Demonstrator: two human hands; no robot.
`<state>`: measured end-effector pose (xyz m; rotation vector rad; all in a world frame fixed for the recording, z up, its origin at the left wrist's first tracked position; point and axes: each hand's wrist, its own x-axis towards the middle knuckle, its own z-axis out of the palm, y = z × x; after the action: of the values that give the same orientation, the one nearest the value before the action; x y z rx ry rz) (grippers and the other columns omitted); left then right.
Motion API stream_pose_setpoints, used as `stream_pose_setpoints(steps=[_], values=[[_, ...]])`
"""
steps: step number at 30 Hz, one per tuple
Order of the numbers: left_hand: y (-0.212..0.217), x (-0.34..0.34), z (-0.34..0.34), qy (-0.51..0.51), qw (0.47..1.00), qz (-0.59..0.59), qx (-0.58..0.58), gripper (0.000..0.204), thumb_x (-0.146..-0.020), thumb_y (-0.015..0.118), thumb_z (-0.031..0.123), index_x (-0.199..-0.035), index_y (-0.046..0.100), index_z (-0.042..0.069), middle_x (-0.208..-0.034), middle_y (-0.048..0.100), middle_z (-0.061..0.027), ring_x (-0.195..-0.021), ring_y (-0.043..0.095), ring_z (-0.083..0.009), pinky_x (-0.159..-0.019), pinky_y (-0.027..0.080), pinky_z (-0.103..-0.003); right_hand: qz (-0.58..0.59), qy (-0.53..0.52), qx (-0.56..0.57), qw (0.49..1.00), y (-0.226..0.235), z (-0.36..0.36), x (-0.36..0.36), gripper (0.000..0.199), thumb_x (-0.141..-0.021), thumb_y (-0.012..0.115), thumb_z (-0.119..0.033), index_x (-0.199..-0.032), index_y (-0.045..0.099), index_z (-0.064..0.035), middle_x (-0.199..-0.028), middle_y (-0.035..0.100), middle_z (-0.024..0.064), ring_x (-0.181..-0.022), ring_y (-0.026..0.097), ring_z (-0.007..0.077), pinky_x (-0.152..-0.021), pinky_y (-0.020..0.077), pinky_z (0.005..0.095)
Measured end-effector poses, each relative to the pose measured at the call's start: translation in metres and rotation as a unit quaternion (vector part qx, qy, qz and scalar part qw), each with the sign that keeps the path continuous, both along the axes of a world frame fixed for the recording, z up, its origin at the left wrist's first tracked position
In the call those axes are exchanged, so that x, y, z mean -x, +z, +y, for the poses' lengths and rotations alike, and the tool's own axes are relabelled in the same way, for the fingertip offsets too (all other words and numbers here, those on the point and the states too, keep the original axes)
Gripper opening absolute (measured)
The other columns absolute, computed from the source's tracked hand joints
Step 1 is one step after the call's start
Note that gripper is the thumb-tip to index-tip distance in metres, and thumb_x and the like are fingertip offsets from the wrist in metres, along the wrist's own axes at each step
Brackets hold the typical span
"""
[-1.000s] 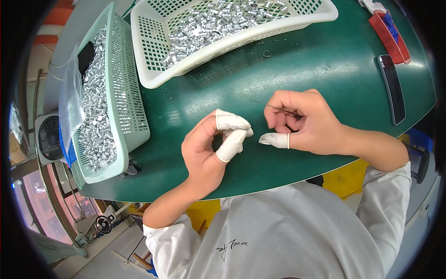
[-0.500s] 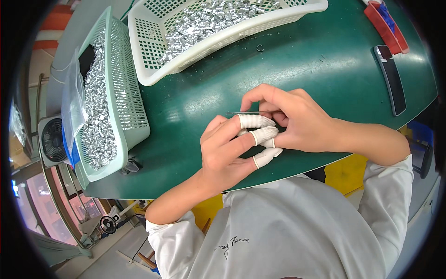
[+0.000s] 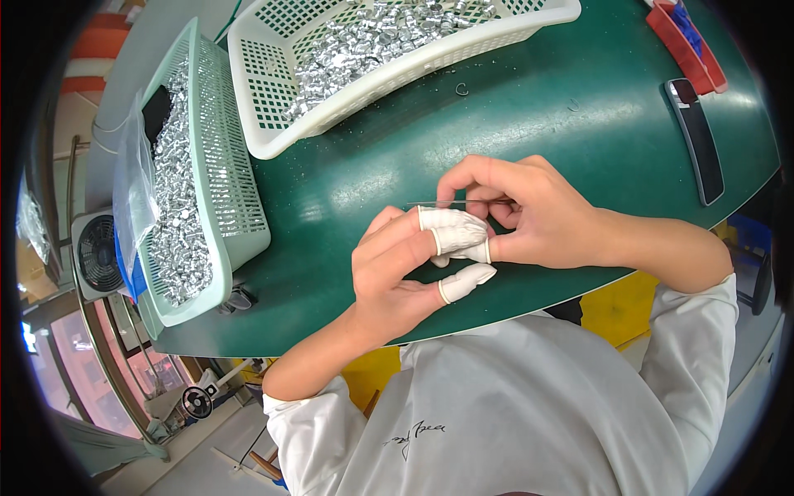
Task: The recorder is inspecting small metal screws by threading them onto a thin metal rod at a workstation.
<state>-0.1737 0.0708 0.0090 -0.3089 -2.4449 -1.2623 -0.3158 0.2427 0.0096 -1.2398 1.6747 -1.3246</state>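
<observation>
My left hand point(image 3: 393, 260) is in front of me, with white finger cots point(image 3: 453, 227) over its thumb and some fingers. Those fingers bend in against my right hand point(image 3: 542, 217); whatever lies between them is hidden. The left thumb stands a little apart from the other fingertips. My right hand is closed around a thin, straight metal tool point(image 3: 423, 203) whose narrow end points left, just beyond the left fingertips. A white cot also shows at the right thumb tip. Both hands are above the near part of the green table point(image 3: 331, 198).
A white basket point(image 3: 364, 95) of small silvery metal parts stands at the back. A pale green basket point(image 3: 236, 157) of similar parts is at left, a plastic bag point(image 3: 136, 186) on its edge. At right are a red bin point(image 3: 699, 62) and a dark, flat, long device point(image 3: 697, 140).
My left thumb has drawn away from the other fingertips, toward the lower left. The right hand has shifted slightly to the right with the thin tool.
</observation>
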Motion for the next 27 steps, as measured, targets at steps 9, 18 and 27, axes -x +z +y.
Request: stream_pose_setpoints(steps=[9, 18, 27], values=[[-0.012, -0.005, 0.011, 0.0, 0.996, -0.015, -0.088, 0.041, -0.067, 0.094, 0.011, -0.103, 0.079, 0.0, -0.093, 0.078, -0.0073, -0.077, 0.066, -0.0175, -0.074, 0.046, -0.032, 0.003, -0.026, 0.034, 0.999, -0.001, -0.004, -0.014, 0.044, -0.073, 0.077, 0.005, -0.111, 0.057, -0.0069, -0.061, 0.048, -0.001, -0.055, 0.041, 0.0076, -0.05, 0.0284, 0.027], [0.001, -0.005, 0.001, 0.05, 0.997, -0.052, -0.033, 0.037, -0.071, 0.093, 0.014, -0.103, 0.079, 0.001, -0.09, 0.078, -0.0068, -0.072, 0.066, -0.0158, -0.076, 0.044, -0.03, 0.033, -0.081, 0.013, 0.996, -0.001, -0.001, -0.01, 0.046, -0.074, 0.083, -0.006, -0.112, 0.057, -0.0086, -0.063, 0.055, -0.0013, -0.054, 0.04, 0.0085, -0.05, 0.0305, 0.0276], [-0.005, -0.002, 0.014, 0.028, 0.992, -0.079, -0.092, 0.031, -0.07, 0.093, 0.019, -0.094, 0.081, 0.005, -0.086, 0.078, -0.0022, -0.071, 0.065, -0.0143, -0.077, 0.04, -0.03, 0.152, -0.087, 0.009, 0.984, -0.008, -0.004, -0.015, 0.055, -0.068, 0.082, -0.006, -0.118, 0.058, -0.0125, -0.069, 0.058, -0.0009, -0.055, 0.053, 0.0161, -0.05, 0.0389, 0.0327]])
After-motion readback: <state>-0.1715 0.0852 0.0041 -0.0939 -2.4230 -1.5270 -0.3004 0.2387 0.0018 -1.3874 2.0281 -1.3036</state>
